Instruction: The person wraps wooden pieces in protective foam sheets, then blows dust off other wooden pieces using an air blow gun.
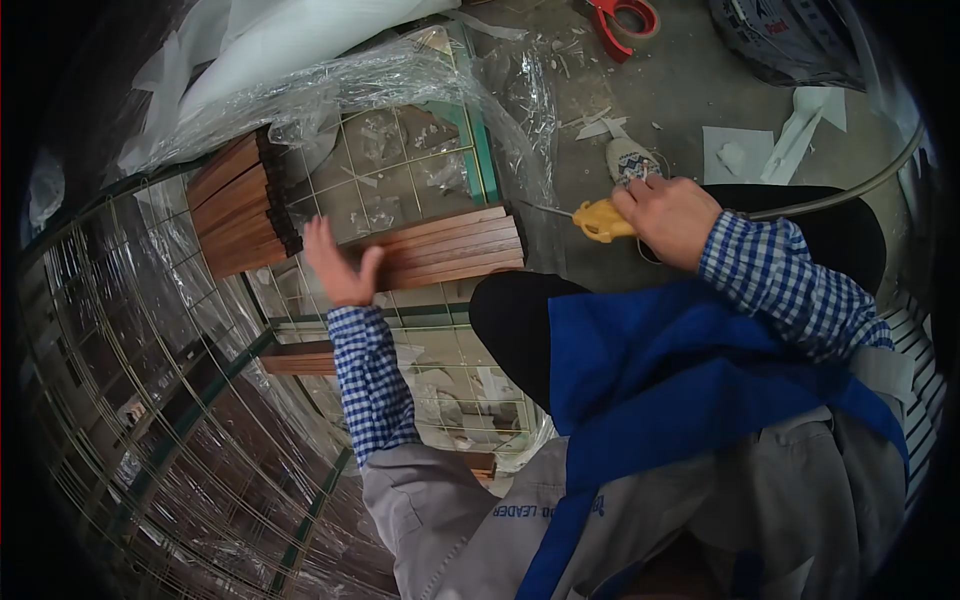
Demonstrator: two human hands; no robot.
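Note:
My left hand is open, its fingers stretched up and thumb apart, at the left end of a bundle of reddish-brown wooden strips. Whether it touches them is unclear. In my right hand is a yellow air gun, its thin metal nozzle pointing left towards the strips' right end. The strips lie side by side on a wire mesh rack. Another stack of darker strips sits to the left, beyond my left hand.
Clear plastic film drapes over the green-framed cage. A red tape dispenser, paper scraps and a patterned shoe show on the floor side. A hose curves right. More strips lie lower left.

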